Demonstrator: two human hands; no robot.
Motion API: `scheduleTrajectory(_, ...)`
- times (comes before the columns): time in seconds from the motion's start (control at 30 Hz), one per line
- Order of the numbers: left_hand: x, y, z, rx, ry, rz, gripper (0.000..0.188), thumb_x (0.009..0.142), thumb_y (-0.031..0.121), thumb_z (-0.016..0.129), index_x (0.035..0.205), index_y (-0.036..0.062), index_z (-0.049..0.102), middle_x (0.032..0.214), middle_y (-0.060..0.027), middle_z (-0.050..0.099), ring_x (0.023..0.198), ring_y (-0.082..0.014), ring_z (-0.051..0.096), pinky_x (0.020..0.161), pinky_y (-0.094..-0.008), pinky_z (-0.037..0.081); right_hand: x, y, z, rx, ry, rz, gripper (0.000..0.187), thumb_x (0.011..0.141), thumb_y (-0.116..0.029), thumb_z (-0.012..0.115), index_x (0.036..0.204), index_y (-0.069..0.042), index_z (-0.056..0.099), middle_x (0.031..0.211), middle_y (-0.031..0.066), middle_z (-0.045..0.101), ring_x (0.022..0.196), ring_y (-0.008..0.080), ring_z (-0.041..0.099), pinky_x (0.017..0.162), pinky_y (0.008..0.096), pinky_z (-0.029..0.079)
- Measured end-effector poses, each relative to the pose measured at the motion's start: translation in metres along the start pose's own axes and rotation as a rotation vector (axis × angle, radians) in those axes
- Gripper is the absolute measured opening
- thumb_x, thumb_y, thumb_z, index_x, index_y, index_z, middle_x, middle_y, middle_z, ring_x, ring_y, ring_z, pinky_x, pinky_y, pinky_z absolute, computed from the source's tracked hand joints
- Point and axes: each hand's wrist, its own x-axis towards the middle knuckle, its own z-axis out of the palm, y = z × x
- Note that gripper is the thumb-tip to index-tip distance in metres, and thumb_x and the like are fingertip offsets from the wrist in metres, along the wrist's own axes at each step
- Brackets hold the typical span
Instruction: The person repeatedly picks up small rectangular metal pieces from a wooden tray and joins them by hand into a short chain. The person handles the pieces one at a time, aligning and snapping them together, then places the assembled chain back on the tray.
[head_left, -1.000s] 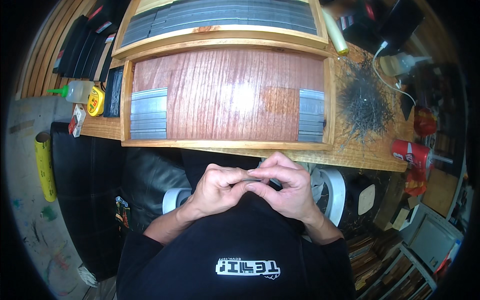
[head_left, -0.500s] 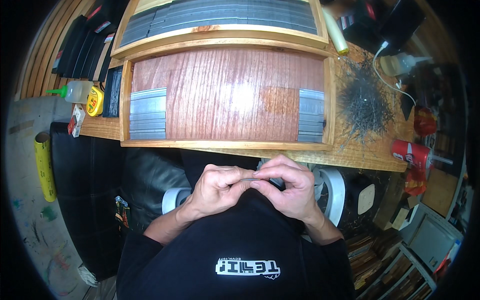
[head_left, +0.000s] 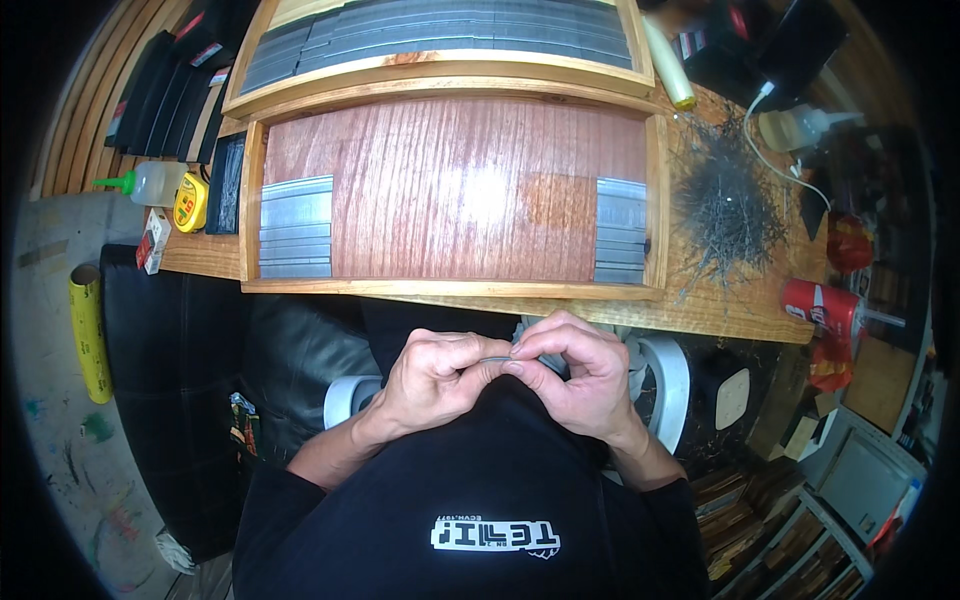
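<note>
Work seems partway: thin grey strip point(head_left: 494, 359) in hand, outside the wooden tray point(head_left: 455, 289).
Left hand point(head_left: 430, 375) and right hand point(head_left: 580, 368) pinch it, thumbs against fingers; flat grey pieces point(head_left: 296, 235) line both tray ends, bare wood between.

Red can point(head_left: 820, 302), green-tipped bottle point(head_left: 157, 184), red-and-white box point(head_left: 153, 241), yellow tube point(head_left: 90, 335) at far left
</note>
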Motion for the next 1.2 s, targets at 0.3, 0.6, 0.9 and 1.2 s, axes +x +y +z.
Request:
scheduleTrajectory(0.3,-0.001,0.0,0.001,-0.003,0.015,0.012,0.021,0.088,0.0,0.078,0.108,-0.0026,0.078,0.089,-0.0198,0.078,0.076,-0.0267,0.079,0.066,-0.0309,0.059,-0.002,0.0,0.002,-0.025,-0.001,-0.01,0.016,0.086,0.004,0.079,0.094,0.0,0.066,0.092,0.0111,0.071,0.085,0.0219,0.072,0.076,0.031,0.057)
scheduleTrajectory(0.6,-0.001,0.003,0.001,-0.019,0.026,-0.009,0.018,0.088,-0.001,0.079,0.106,-0.0032,0.078,0.091,-0.0185,0.079,0.08,-0.0255,0.08,0.069,-0.0303,0.061,-0.002,0.0,-0.001,-0.038,0.0,-0.035,0.015,0.086,0.006,0.079,0.094,0.001,0.068,0.094,0.0125,0.073,0.086,0.0207,0.073,0.078,0.0299,0.058)
scheduleTrajectory(0.9,-0.001,0.002,0.003,-0.031,0.037,0.008,0.02,0.088,-0.001,0.079,0.107,-0.0028,0.078,0.092,-0.018,0.079,0.081,-0.0249,0.08,0.07,-0.0299,0.061,-0.003,-0.001,-0.002,-0.063,0.018,-0.044,0.013,0.087,0.004,0.08,0.094,0.001,0.07,0.094,0.0126,0.073,0.086,0.0196,0.073,0.077,0.0289,0.057)
scheduleTrajectory(1.2,0.002,0.004,0.004,-0.024,0.028,0.003,0.022,0.087,-0.004,0.078,0.109,-0.0031,0.078,0.097,-0.0187,0.08,0.086,-0.0255,0.08,0.075,-0.0296,0.063,-0.001,-0.011,-0.004,-0.233,0.044,-0.126,0.015,0.084,0.005,0.078,0.095,0.001,0.069,0.09,0.0117,0.069,0.081,0.0247,0.069,0.071,0.0334,0.055)
